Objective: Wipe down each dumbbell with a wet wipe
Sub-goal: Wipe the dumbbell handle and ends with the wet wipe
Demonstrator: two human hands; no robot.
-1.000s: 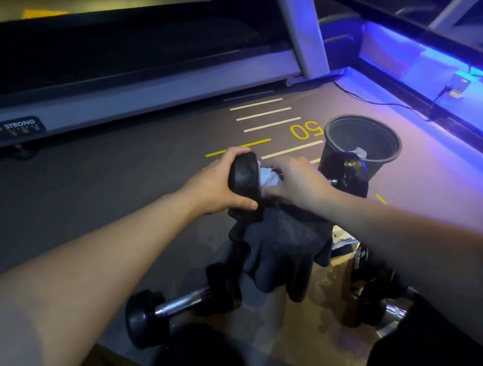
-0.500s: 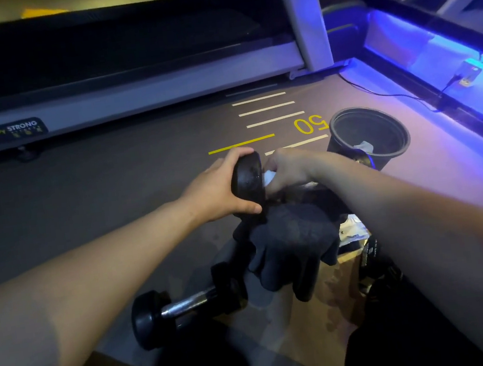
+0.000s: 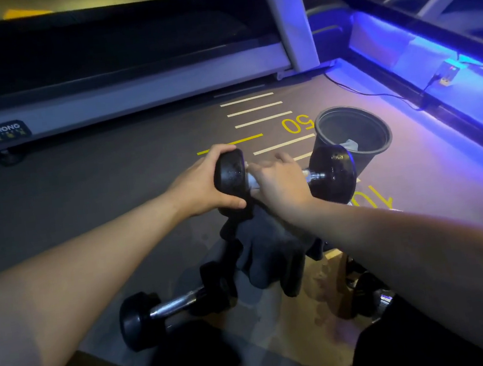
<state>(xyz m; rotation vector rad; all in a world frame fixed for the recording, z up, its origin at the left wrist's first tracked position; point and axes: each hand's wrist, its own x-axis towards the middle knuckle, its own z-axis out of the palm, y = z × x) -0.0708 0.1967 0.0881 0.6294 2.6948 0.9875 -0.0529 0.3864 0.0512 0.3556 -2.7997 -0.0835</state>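
In the head view, the person holds 1 black dumbbell [image 3: 331, 171] in the air above the floor [image 3: 97, 185], lying about level from left to right. The left hand [image 3: 201, 184] grips the left head of this dumbbell; its fingers curl over the top edge and the thumb presses on the lower edge. The right hand [image 3: 283, 183] is closed around the metal handle, close to the left head, and a small white piece, which looks like the wet wipe [image 3: 250, 178], shows between the fingers and the handle. The right head of the dumbbell is free and sits in front of a dark bucket [image 3: 376, 123] that stands on the floor; something pale lies inside the bucket.

Under the hands hangs a dark glove or cloth [image 3: 266, 249]; what carries it I cannot tell. Below it, a second dumbbell [image 3: 173, 306] with a shiny handle lies on the floor beside a brown cardboard sheet [image 3: 316, 310]. Another dumbbell [image 3: 369, 294] is partly hidden under the right forearm.

Yellow and white lines and the number 50 [image 3: 295, 124] are painted on the floor. A treadmill [image 3: 120, 94] stands behind, and blue light glows on the right.
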